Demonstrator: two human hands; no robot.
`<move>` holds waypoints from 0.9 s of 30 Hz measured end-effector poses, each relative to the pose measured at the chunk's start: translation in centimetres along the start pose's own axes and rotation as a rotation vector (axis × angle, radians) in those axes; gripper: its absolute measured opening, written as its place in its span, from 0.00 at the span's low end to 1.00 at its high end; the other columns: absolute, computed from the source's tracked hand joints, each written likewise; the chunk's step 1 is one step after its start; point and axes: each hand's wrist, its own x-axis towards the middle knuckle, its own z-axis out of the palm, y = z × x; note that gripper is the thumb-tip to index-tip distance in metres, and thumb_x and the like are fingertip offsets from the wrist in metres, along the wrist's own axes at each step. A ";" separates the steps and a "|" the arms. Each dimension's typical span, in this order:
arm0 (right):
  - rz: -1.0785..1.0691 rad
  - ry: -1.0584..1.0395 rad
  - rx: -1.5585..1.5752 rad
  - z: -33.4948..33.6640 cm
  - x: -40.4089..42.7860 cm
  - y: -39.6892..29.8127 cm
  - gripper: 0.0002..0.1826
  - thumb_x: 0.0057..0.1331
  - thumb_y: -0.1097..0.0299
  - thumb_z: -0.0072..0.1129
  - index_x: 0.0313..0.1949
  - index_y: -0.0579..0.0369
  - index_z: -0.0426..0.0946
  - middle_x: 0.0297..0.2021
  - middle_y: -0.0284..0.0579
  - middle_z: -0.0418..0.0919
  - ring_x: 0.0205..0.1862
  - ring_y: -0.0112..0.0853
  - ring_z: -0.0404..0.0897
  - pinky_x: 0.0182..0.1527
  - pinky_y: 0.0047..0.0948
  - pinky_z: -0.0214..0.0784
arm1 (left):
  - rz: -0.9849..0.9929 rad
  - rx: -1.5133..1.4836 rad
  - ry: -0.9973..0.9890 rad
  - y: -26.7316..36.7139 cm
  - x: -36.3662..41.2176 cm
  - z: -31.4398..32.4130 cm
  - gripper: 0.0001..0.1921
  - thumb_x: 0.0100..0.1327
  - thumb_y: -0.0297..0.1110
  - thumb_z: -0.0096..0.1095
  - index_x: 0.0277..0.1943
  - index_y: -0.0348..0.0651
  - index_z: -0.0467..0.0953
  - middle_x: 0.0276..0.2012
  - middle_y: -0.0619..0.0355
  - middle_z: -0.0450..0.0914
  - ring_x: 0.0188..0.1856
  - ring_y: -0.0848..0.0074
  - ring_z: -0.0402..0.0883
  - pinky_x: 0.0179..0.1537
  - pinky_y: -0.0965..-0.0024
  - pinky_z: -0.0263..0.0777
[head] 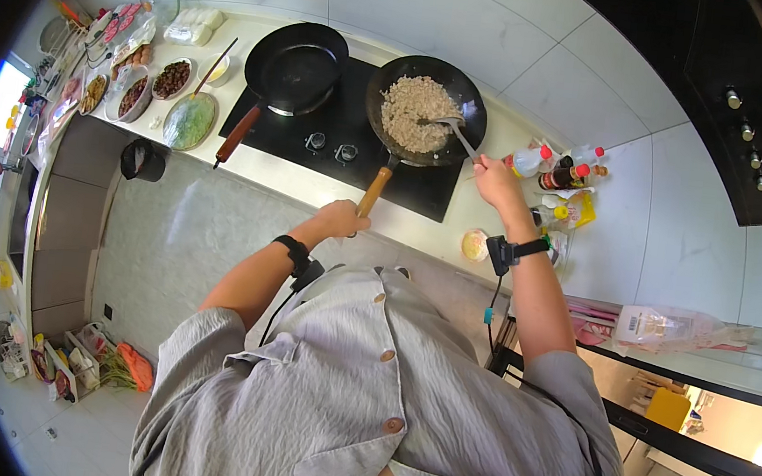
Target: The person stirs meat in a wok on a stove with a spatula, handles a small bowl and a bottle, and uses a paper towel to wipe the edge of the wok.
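Note:
My left hand grips the wooden handle of a dark wok on the right side of the black cooktop. Pale, crumbly food that looks like minced meat covers much of the wok's inside. In my right hand is the handle of a metal spatula. Its blade rests in the food near the wok's right side, partly buried. Left of the wok sits a black frying pan with a reddish-brown handle, untouched by either hand.
Several sauce bottles crowd the counter right of the cooktop, near a small bowl. To the left are a plate with green food, bowls of dark chopped food and eggs. A black bin stands below the counter.

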 end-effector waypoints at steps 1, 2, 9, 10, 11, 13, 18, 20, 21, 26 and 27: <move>-0.010 0.015 0.018 -0.6 -0.4 -0.4 0.22 0.70 0.57 0.45 0.60 0.49 0.73 0.50 0.59 0.79 0.53 0.53 0.77 0.56 0.46 0.69 | -0.005 0.012 0.003 -0.2 0.0 0.2 0.25 0.55 0.53 0.58 0.34 0.33 0.82 0.26 0.51 0.85 0.33 0.62 0.86 0.41 0.62 0.78; -0.013 0.012 0.018 -1.0 -1.0 -1.0 0.22 0.70 0.57 0.45 0.60 0.49 0.73 0.50 0.59 0.79 0.53 0.53 0.77 0.56 0.46 0.69 | -0.009 0.025 0.007 -0.4 0.0 0.3 0.25 0.55 0.53 0.58 0.34 0.33 0.82 0.26 0.51 0.85 0.33 0.62 0.86 0.41 0.62 0.78; -0.082 -0.014 0.062 0.3 -1.7 -0.9 0.22 0.70 0.57 0.46 0.56 0.55 0.75 0.49 0.60 0.79 0.53 0.52 0.77 0.56 0.46 0.69 | -0.013 0.019 -0.013 0.3 0.1 0.2 0.25 0.55 0.53 0.57 0.33 0.32 0.81 0.25 0.51 0.84 0.32 0.61 0.85 0.41 0.61 0.78; -0.043 -0.054 0.076 -1.0 -2.7 -2.2 0.22 0.70 0.56 0.47 0.56 0.56 0.76 0.48 0.60 0.79 0.52 0.53 0.77 0.55 0.46 0.69 | -0.007 0.018 -0.008 -0.1 0.0 0.4 0.25 0.55 0.53 0.57 0.33 0.32 0.81 0.25 0.50 0.84 0.32 0.61 0.85 0.41 0.61 0.77; -0.003 -0.095 0.089 -1.6 -3.2 -3.0 0.22 0.70 0.56 0.47 0.56 0.56 0.76 0.48 0.61 0.79 0.52 0.54 0.77 0.55 0.46 0.69 | -0.002 0.016 -0.004 -0.4 -0.1 0.5 0.25 0.55 0.53 0.57 0.33 0.32 0.81 0.25 0.50 0.84 0.31 0.61 0.85 0.40 0.61 0.77; -0.020 -0.163 0.088 -1.5 -3.4 -3.1 0.22 0.70 0.57 0.47 0.55 0.57 0.76 0.47 0.61 0.79 0.51 0.55 0.77 0.55 0.47 0.69 | 0.005 -0.026 -0.036 0.2 -0.3 0.2 0.28 0.55 0.54 0.57 0.34 0.30 0.81 0.29 0.42 0.83 0.35 0.54 0.84 0.43 0.58 0.77; -0.106 0.012 0.096 0.9 -1.2 -4.7 0.22 0.70 0.57 0.47 0.57 0.58 0.74 0.48 0.61 0.79 0.52 0.55 0.77 0.55 0.46 0.69 | 0.050 -0.095 -0.082 1.7 -0.7 0.0 0.30 0.55 0.57 0.58 0.35 0.28 0.81 0.32 0.35 0.83 0.38 0.48 0.84 0.45 0.55 0.76; -0.083 -0.009 0.109 -0.1 -1.8 -5.0 0.22 0.70 0.57 0.47 0.57 0.58 0.74 0.49 0.61 0.79 0.52 0.54 0.77 0.55 0.46 0.69 | 0.075 -0.123 -0.070 1.4 -1.0 0.4 0.31 0.55 0.58 0.58 0.33 0.28 0.81 0.30 0.37 0.82 0.36 0.50 0.84 0.43 0.55 0.76; -0.050 -0.024 0.116 -0.9 -2.3 -5.3 0.22 0.70 0.58 0.47 0.57 0.58 0.74 0.49 0.61 0.79 0.53 0.54 0.77 0.55 0.46 0.69 | 0.074 -0.129 -0.067 1.3 -1.2 0.6 0.31 0.55 0.58 0.58 0.33 0.28 0.81 0.30 0.37 0.82 0.36 0.50 0.84 0.43 0.55 0.76; -0.033 -0.178 0.158 -0.2 -1.8 -5.1 0.22 0.70 0.58 0.48 0.58 0.57 0.74 0.49 0.60 0.79 0.53 0.54 0.77 0.55 0.45 0.69 | 0.077 -0.141 -0.132 1.0 -1.1 0.2 0.32 0.56 0.60 0.58 0.32 0.29 0.81 0.28 0.38 0.82 0.35 0.52 0.84 0.43 0.56 0.75; -0.081 -0.102 0.130 -0.2 -1.8 -4.8 0.21 0.70 0.58 0.48 0.56 0.57 0.75 0.48 0.60 0.79 0.53 0.54 0.77 0.55 0.46 0.69 | 0.075 -0.144 -0.128 0.8 -1.0 0.1 0.32 0.56 0.60 0.58 0.32 0.29 0.81 0.28 0.38 0.82 0.35 0.52 0.84 0.43 0.56 0.75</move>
